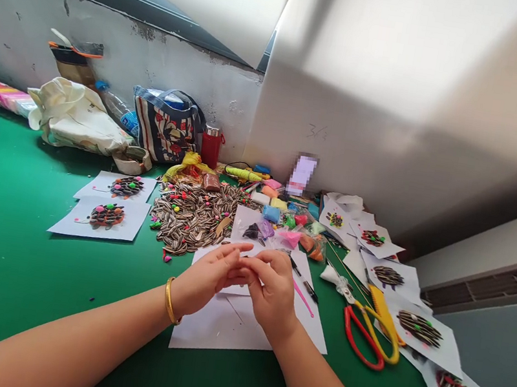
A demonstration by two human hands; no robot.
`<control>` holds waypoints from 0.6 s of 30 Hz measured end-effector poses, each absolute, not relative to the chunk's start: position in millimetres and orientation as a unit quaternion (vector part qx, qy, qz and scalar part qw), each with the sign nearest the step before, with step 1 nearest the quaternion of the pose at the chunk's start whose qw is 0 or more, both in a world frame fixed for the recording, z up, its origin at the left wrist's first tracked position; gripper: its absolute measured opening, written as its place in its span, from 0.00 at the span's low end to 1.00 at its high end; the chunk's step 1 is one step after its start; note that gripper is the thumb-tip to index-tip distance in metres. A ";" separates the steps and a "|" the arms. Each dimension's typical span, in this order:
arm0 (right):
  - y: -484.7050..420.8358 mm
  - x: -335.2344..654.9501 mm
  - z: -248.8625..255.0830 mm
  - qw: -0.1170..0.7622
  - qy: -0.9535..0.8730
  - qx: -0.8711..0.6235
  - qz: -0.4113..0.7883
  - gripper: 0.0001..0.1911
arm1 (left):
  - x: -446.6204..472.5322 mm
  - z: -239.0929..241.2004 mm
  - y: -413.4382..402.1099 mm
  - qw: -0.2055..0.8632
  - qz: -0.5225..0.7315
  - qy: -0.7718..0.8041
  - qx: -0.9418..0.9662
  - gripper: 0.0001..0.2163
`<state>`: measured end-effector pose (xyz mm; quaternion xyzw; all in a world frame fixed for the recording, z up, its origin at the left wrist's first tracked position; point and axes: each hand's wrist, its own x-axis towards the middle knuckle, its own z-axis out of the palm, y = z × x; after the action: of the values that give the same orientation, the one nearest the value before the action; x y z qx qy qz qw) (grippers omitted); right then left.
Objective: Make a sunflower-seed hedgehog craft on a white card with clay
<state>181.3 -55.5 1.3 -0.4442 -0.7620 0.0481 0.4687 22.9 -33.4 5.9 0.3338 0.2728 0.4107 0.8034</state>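
My left hand (205, 280), with a gold bangle at its wrist, and my right hand (274, 294) meet above white paper sheets (212, 330). Their fingertips are pinched together at one spot. Whatever lies between them is too small or too hidden to name. Just beyond the hands are a heap of striped sunflower seeds (196, 213) and small bags of coloured modelling clay, one of them pink (291, 238). To the right of my right hand lie black pens (310, 291) and a thin pink tool (304, 300) on the paper.
Scissors with red and yellow handles (367, 328) rest on the green table (27, 288). Cards with seed-and-clay figures lie at the left (128, 228) and along the right edge (454, 349). A striped bag (165, 130), white bag (81, 119) and red flask (210, 148) stand by the wall.
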 end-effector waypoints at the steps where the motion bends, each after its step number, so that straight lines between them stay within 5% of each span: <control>1: -55.9 181.1 1.5 0.475 -0.762 -0.437 0.047 0.11 | 22.5 5.9 -34.0 0.825 0.411 0.252 0.294 0.21; 6: -59.7 170.2 1.3 0.485 -0.787 -0.377 0.058 0.11 | 19.9 9.4 -34.8 0.901 0.375 0.163 0.146 0.26; 18: -65.2 160.1 3.5 0.336 -0.882 -0.330 -0.014 0.16 | 10.3 11.8 -22.2 0.884 0.431 0.157 0.086 0.34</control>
<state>160.1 -65.2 3.5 -0.3305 -0.8820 -0.0137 0.3357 10.3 -22.2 11.8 0.0859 0.1572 0.4313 0.8843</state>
